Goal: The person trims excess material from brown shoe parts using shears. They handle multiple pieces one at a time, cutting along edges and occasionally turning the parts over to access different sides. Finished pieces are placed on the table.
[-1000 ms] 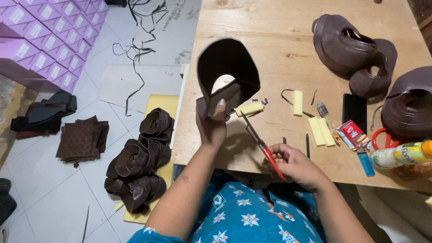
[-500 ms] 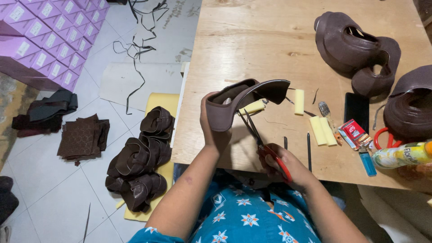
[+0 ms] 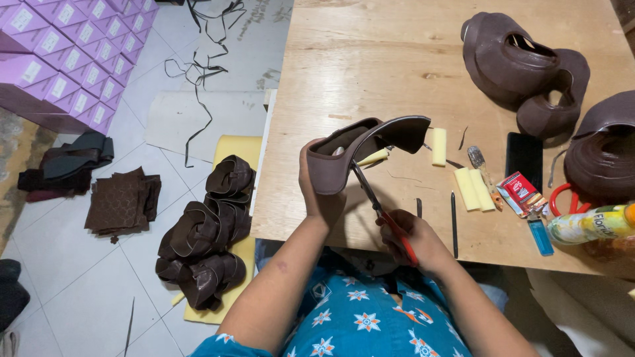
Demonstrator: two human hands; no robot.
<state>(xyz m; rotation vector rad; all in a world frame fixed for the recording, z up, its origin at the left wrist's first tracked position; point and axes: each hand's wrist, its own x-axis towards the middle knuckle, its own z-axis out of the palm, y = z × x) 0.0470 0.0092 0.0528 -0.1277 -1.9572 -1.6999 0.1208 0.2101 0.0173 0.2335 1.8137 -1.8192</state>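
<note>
Seen from above, my left hand (image 3: 322,198) is near the middle of the frame, fingers clamped around a brown leather shoe upper (image 3: 360,149), which I hold lifted above the front edge of the wooden desk (image 3: 370,73). The piece sits directly above that hand and stretches toward the right, its open side facing up. Lower and to the right, my right hand (image 3: 411,238) is closed around the red handles of a pair of scissors (image 3: 377,208); the blades slant up and to the left, their tip meeting the underside of the leather piece. On the desk to the right lie yellow foam strips (image 3: 473,189), a red small box (image 3: 520,194), a blue lighter (image 3: 540,235), a black phone (image 3: 524,157) and a yellow glue bottle (image 3: 589,225). More finished brown uppers (image 3: 512,63) sit at the upper right. On the floor at lower left is a pile of brown leather pieces (image 3: 205,238), with purple boxes (image 3: 59,53) stacked at the upper left.
</note>
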